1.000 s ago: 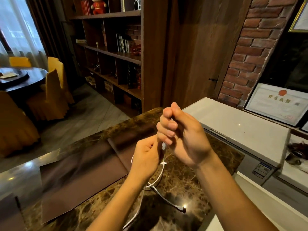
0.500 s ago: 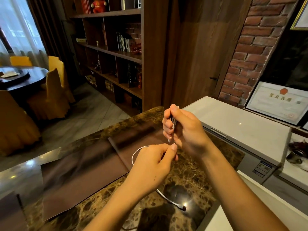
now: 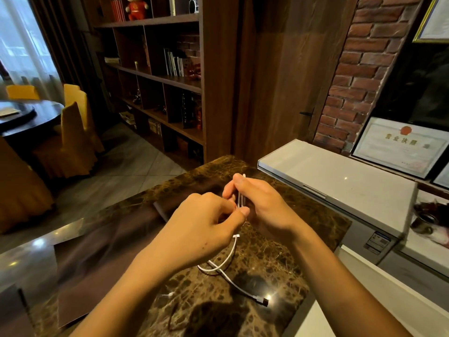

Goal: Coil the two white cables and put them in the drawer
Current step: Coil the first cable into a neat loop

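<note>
Cable tail [image 3: 228,259] now drooping lower — both hands [image 3: 201,229] pinch coil [image 3: 241,199].

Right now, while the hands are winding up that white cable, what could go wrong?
The loops pinched in the right hand might spring loose, because the left hand is crowding the same spot. The white cable has a loose tail crossing over itself on the marble counter, so it might tangle. Its dark plug lies near the counter's edge and could slip off.
</note>
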### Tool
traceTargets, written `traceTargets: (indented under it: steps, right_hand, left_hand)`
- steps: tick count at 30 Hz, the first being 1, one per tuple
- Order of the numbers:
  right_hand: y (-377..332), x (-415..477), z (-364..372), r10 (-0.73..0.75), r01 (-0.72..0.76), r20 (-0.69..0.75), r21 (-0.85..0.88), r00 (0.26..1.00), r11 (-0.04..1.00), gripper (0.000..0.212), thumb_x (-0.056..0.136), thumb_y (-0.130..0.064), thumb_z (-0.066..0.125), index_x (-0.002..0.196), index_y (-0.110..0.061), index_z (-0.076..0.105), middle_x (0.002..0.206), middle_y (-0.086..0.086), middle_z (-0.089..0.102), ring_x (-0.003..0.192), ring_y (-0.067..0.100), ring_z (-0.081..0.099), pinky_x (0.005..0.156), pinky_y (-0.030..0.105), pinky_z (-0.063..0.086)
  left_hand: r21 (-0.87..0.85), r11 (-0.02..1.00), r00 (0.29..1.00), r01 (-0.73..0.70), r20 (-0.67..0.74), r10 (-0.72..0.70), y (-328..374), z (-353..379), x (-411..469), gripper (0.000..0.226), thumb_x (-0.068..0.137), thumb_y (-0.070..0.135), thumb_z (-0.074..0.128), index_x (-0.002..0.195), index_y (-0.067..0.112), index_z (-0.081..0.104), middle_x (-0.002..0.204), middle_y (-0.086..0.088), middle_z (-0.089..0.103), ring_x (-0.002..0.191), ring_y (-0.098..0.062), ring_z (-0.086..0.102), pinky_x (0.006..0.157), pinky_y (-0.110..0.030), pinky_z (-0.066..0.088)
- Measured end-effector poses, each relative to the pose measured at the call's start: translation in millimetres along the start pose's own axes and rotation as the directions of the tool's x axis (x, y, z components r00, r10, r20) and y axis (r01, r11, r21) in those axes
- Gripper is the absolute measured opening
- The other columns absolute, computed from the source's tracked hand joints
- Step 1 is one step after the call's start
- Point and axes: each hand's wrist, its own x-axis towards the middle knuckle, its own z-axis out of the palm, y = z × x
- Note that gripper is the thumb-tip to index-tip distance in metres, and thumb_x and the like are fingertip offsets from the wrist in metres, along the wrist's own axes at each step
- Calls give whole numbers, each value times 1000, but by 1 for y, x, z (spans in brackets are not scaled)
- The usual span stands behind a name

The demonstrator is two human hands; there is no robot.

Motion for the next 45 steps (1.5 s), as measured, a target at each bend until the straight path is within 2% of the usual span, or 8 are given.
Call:
traceTargets:
  steps: [4, 12, 19, 24, 29, 34, 41, 45]
  right_hand:
    - [6, -1, 6, -13, 13, 58, -1, 998, 1000, 47, 107, -38, 36, 82, -11, 66, 72, 7, 61, 65, 14, 59, 59, 26, 48]
    - [27, -10, 25, 119, -120, 10, 52, 993, 991, 37, 94, -37, 43, 84, -10, 67, 73, 11, 62, 62, 20, 55, 59, 36, 42]
    - [26, -16, 47, 116, -140, 157, 149, 981, 979, 70, 104, -56, 23, 76, -10, 67, 63, 4, 56, 57, 14, 50, 58, 26, 41]
    - [20, -21, 52, 20, -46, 184, 137, 983, 989, 52, 104, -45, 32, 82, -9, 63, 63, 1, 54, 59, 13, 48, 58, 26, 42]
    - [13, -28, 53, -47, 3, 236, 183, 971, 983, 31, 102, -29, 42, 84, -12, 59, 66, 0, 50, 61, 11, 47, 58, 24, 39]
    - [8, -27, 48, -92, 35, 242, 232, 966, 972, 31, 102, -33, 45, 82, -16, 61, 64, -2, 50, 59, 15, 43, 56, 31, 35]
    - [-9, -22, 24, -187, 150, 133, 251, 973, 956, 44, 98, -45, 41, 81, -12, 63, 62, 2, 52, 57, 17, 49, 54, 33, 41]
    - [-16, -12, 11, -188, 161, 81, 268, 979, 950, 43, 99, -43, 42, 84, -9, 62, 64, 4, 52, 60, 17, 48, 55, 32, 41]
  left_hand:
    - [-58, 998, 1000, -9, -5, 9, -2, -14, 5, 45, 100, 48, 53, 68, 25, 77, 47, 9, 59, 45, -6, 52, 49, -19, 38]
    - [-89, 992, 982, -92, -171, 75, -9, -38, 33, 56, 93, 47, 64, 48, 14, 58, 42, 5, 43, 41, -6, 41, 48, -18, 34]
    - [-200, 963, 954, -179, -276, 120, -23, -40, 56, 52, 91, 40, 72, 46, 24, 50, 39, 13, 44, 41, -4, 45, 50, -12, 35]
    - [-256, 946, 940, -199, -323, 110, -42, -28, 62, 48, 91, 40, 72, 51, 17, 58, 46, 5, 51, 46, -5, 49, 55, -24, 43]
    - [-363, 905, 929, -222, -359, 84, -47, -10, 65, 54, 94, 35, 69, 51, 4, 55, 46, -1, 46, 46, -8, 41, 53, -18, 38]
    - [-529, 828, 941, -184, -338, -6, -46, 14, 62, 56, 97, 28, 65, 51, -2, 51, 46, 3, 46, 46, -6, 40, 53, -16, 37]
    - [-670, 733, 926, -119, -342, -162, -51, 48, 41, 49, 100, 18, 62, 65, -16, 54, 55, -29, 49, 55, -23, 45, 52, -36, 38]
    - [-662, 743, 884, -100, -402, -239, -45, 71, 27, 42, 103, 17, 58, 65, 0, 63, 60, -26, 57, 57, -21, 48, 51, -42, 38]
